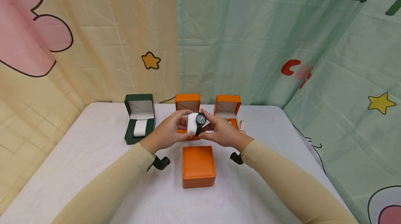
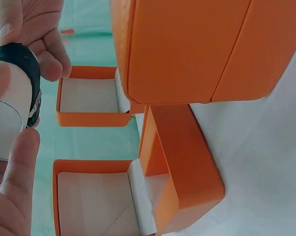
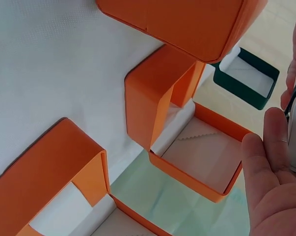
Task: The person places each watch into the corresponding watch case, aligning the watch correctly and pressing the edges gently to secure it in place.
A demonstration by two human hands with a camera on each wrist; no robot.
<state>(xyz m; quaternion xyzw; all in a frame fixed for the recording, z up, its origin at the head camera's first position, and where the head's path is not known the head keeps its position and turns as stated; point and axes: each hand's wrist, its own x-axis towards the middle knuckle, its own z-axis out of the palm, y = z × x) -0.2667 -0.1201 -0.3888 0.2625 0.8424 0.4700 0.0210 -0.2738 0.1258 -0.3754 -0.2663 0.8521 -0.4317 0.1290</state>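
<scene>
A dark-faced wristwatch [image 1: 201,119] with a dark strap is wrapped around a white watch cushion [image 1: 192,123], held up above the table. My left hand [image 1: 169,128] grips the cushion from its left end, thumb below and fingers above. My right hand [image 1: 223,130] pinches the watch from the right, its thumb low and a fingertip at the upper edge. In the left wrist view the strap [image 2: 34,73] curves around the cushion between both hands. Below the hands a closed orange watch box [image 1: 198,164] sits on the table.
Behind the hands stand an open orange box [image 1: 187,101] and another open orange box [image 1: 227,107] to its right. An open green box [image 1: 139,106] holding a white cushion [image 1: 140,128] is at the left. A pale pink strap [image 1: 242,125] shows beside the right box.
</scene>
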